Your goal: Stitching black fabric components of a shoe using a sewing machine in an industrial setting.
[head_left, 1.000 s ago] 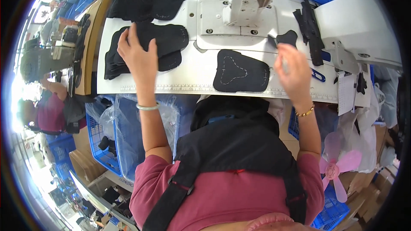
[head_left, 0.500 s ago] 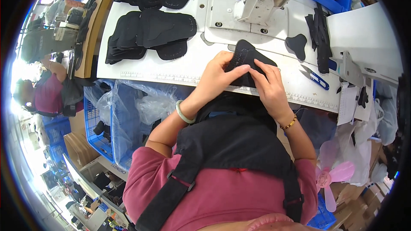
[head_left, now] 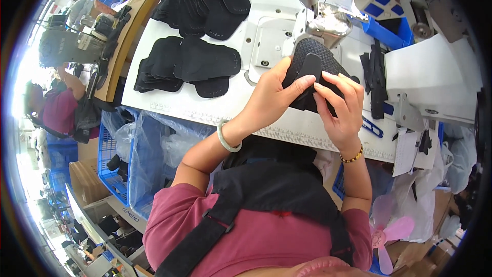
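Observation:
A black padded fabric piece (head_left: pixel 313 50) with a textured face and a smooth rounded tongue is held up over the table's front edge, close to the sewing machine head (head_left: pixel 328 26). My left hand (head_left: pixel 279 90) grips its left side, thumb pressed on the front. On its right side, my right hand (head_left: pixel 342 103) pinches it with bent fingers, the fingertips near the left thumb. Behind my right wrist, blue thread snips (head_left: pixel 372 127) lie partly hidden on the table. Left of the machine rests a fanned stack of black cut pieces (head_left: pixel 207 60).
Another black stack (head_left: pixel 225 7) lies farther back. Black strips (head_left: pixel 376 79) and a blue bin (head_left: pixel 388 32) are at the right. A blue crate (head_left: pixel 114 174) lined with clear plastic stands below the left edge, and a pink fan (head_left: pixel 384 236) at lower right. Someone sits far left.
Both hands have raised the black piece and turned it, so its textured face and tongue now show. The view has shifted, bringing more of the sewing machine into sight.

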Tool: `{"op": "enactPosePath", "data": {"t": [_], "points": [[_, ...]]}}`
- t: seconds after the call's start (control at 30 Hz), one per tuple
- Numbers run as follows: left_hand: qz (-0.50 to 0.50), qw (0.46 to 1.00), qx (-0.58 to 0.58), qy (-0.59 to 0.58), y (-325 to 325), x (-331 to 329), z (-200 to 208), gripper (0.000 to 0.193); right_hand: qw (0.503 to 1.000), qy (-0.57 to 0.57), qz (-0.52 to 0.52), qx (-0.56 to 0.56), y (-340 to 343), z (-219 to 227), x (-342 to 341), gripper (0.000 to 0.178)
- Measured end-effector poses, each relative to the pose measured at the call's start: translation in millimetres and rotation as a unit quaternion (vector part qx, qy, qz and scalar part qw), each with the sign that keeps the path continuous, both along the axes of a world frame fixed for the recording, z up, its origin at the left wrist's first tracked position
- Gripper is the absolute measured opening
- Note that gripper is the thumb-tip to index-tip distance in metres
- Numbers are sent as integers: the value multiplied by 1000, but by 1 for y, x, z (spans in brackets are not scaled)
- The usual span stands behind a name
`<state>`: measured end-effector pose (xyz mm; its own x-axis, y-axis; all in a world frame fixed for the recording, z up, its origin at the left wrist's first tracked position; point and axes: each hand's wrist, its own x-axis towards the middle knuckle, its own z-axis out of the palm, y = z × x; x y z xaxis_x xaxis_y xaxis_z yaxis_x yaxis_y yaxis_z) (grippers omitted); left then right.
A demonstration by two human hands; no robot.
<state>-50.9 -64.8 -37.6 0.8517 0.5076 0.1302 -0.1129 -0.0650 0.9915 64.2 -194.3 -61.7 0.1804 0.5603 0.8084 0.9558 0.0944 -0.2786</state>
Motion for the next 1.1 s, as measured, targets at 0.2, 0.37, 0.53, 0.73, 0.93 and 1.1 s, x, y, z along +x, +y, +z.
{"op": "enactPosePath", "data": {"t": [0.2, 0.37, 0.53, 0.73, 0.93, 1.1], "points": [[3, 1000, 26, 2, 7, 2, 6, 24, 1000, -6, 2, 8, 8, 2, 4, 31], [-2, 1000, 7, 1, 8, 3, 4, 25, 1000, 4, -3, 16, 9, 3, 1, 31], [6, 1000, 1, -8, 9, 2, 8, 25, 1000, 0, 0, 19, 11, 8, 0, 31], [20, 999, 25, -11, 9, 1, 12, 28, 1000, 0, 0, 29, 15, 12, -2, 31], [39, 999, 23, -21, 12, 1, 12, 26, 999, -6, 1, 33, 14, 15, -1, 29], [77, 987, -76, -118, 19, 4, 11, 24, 984, -131, -124, 9, -2, 18, -14, 32]]}}
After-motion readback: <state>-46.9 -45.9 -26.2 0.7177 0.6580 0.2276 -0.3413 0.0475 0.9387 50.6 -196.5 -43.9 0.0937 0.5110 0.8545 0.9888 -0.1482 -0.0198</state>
